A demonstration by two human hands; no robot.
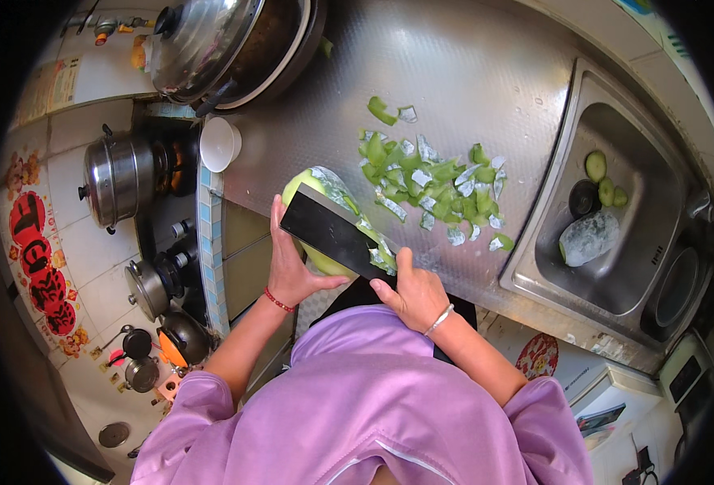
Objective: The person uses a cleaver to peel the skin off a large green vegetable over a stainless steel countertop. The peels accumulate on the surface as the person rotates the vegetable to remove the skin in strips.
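My left hand [293, 270] grips the side of a partly peeled winter melon [299, 182] at the near edge of the steel counter, fingers along its left side and thumb low on it. In my right hand [416, 291] is a cleaver [332, 227] with a wide dark blade, which lies slantwise over the melon and hides much of it. Bits of peel cling to the blade near my right hand. The melon's upper right side still bears green, white-dusted skin. A heap of green peel pieces [435, 182] lies on the counter to the right of the melon.
A white bowl [220, 144] stands left of the melon, below a large lidded pan [211, 48]. The steel sink [551, 254] on the right holds another winter melon piece [590, 238] and several green slices [596, 165]. Pots stand on a stove at the left, such as a steel pot [117, 179].
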